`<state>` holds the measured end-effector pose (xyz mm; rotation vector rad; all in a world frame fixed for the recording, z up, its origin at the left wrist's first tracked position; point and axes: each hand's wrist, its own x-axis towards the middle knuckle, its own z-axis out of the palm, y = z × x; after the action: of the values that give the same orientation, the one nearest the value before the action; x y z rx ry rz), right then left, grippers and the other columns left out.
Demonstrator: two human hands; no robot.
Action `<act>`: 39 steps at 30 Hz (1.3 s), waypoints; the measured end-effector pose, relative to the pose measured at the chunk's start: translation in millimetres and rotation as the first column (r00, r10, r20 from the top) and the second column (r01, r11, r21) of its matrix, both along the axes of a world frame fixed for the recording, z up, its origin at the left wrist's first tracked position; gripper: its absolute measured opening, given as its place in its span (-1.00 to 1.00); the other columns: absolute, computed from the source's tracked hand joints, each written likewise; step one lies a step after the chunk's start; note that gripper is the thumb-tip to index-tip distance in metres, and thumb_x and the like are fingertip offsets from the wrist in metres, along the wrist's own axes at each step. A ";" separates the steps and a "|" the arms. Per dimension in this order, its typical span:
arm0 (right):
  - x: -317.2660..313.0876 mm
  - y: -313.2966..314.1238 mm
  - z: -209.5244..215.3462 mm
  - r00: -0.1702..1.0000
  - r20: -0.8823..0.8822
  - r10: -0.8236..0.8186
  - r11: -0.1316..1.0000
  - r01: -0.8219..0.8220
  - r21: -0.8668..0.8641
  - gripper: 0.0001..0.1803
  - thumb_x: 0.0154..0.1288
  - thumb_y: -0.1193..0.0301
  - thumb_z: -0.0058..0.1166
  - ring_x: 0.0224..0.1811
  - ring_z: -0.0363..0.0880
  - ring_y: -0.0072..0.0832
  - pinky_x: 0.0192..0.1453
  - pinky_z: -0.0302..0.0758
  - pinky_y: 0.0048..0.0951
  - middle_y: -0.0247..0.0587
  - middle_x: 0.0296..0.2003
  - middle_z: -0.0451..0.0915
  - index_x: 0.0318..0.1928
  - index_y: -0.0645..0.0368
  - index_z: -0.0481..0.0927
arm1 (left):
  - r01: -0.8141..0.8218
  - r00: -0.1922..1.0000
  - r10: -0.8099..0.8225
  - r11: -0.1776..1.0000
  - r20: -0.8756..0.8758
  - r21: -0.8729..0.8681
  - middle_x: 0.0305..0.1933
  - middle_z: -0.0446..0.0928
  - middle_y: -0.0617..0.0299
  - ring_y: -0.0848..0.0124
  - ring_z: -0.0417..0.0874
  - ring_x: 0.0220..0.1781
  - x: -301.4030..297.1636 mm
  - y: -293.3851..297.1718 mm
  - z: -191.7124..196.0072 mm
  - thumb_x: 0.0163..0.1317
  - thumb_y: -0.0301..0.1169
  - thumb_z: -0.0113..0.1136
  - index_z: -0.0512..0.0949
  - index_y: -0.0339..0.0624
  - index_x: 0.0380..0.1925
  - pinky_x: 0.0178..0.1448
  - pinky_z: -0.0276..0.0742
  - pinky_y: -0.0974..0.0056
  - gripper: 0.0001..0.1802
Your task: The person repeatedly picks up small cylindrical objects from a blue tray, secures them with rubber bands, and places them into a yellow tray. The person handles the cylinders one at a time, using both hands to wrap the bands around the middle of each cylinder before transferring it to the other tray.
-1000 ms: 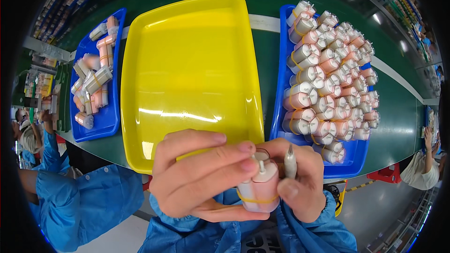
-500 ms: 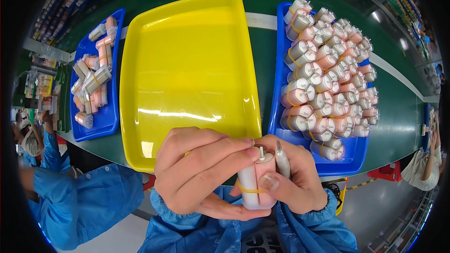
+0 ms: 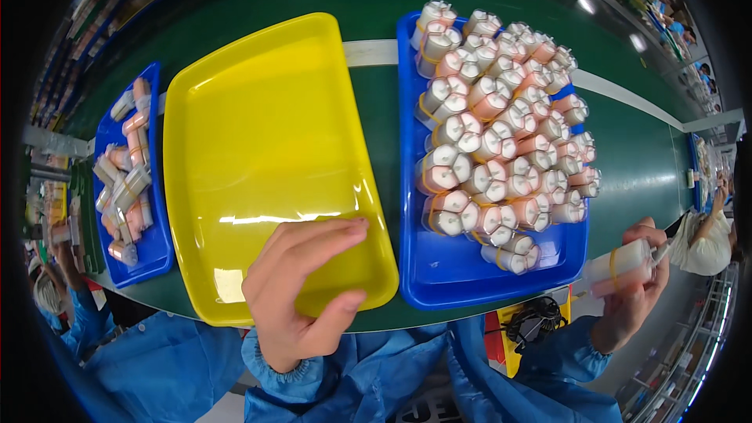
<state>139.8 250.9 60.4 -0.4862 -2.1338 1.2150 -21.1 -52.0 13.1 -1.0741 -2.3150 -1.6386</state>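
The right hand grips a banded bundle, apparently pink and white. The left hand, fingers parted, overhangs a yellow tray.

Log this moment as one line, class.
left hand: open, near yellow tray | right hand: holding banded bundle | larger blue tray: bundles

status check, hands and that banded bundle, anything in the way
Left hand open, empty, by yellow tray's near edge. Right hand gripping yellow-banded cylinder bundle, right of larger blue tray. Nothing visibly blocking it.
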 end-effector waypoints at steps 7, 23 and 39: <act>0.3 -8.3 -6.7 0.891 0.435 0.129 0.954 -0.232 0.191 -0.48 -0.11 0.37 0.48 -0.24 0.62 -0.38 -0.12 0.51 -0.45 -0.13 -0.25 0.63 -0.09 0.29 0.62 | -0.015 0.995 0.023 0.996 0.093 -0.091 -0.20 0.66 -0.05 0.13 0.70 -0.18 1.8 5.0 0.0 0.02 -0.48 0.27 0.62 -0.35 -0.20 -0.09 0.57 0.28 -0.70; -9.4 -22.8 -26.1 0.914 0.398 0.082 0.989 -0.123 0.080 -0.50 -0.01 0.40 0.47 -0.38 0.61 -0.56 -0.24 0.55 -0.54 -0.18 -0.32 0.64 -0.06 0.28 0.56 | -0.052 0.991 0.069 0.988 0.115 -0.143 -0.31 0.64 0.00 0.25 0.66 -0.35 5.9 11.5 -0.3 0.09 -0.49 0.20 0.63 -0.32 -0.27 -0.20 0.53 0.33 -0.80; 1.5 -47.1 -40.0 0.845 -0.533 -0.041 -0.611 -0.444 -0.656 -0.17 0.33 -0.11 -0.08 -0.91 0.11 -0.67 -0.93 0.13 -0.67 -0.07 -0.45 0.38 -0.03 0.63 0.20 | 0.002 0.948 0.083 0.964 0.308 -0.267 -0.35 0.58 0.14 0.38 0.58 -0.27 8.9 22.2 1.0 0.23 -0.55 0.10 0.58 -0.34 -0.20 -0.10 0.44 0.35 -0.84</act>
<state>141.3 203.8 20.3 -0.2847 0.1894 3.1744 -12.2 -29.8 14.2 -0.8456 -2.8079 -1.6228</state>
